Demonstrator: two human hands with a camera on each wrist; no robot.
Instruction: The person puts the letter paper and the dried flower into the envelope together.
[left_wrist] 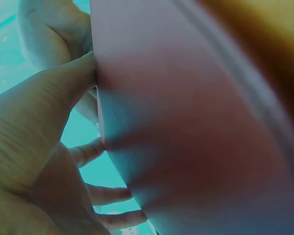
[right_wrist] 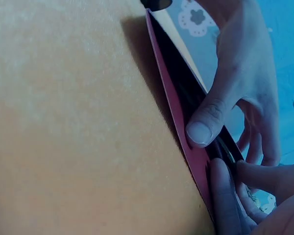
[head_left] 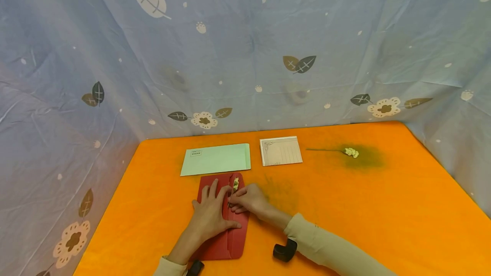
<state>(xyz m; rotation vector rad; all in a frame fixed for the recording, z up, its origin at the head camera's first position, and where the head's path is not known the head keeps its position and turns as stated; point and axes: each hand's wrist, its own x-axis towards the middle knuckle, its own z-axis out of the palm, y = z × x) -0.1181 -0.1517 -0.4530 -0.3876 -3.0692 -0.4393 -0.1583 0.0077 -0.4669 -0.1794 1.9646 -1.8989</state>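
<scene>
A red envelope [head_left: 216,246] lies on the orange cloth with its flap [head_left: 238,242] folded out on the right. My left hand [head_left: 209,218] rests across it with spread fingers, the thumb pressing on the flap side; in the right wrist view that thumb [right_wrist: 201,133] lies at the opening. With fingertips at the opening, my right hand [head_left: 251,201] pinches the thin stem of a small pale-yellow flower. The flower head [head_left: 235,183] shows just beyond those fingers, over the flap; most of the stem is hidden by the hands.
Behind the envelope lies a mint-green envelope [head_left: 216,159], with a white card [head_left: 281,151] printed with lines to its right. Another pale-yellow flower [head_left: 350,152] on a long stem lies farther right. A patterned grey-blue curtain [head_left: 245,54] encloses the back and sides.
</scene>
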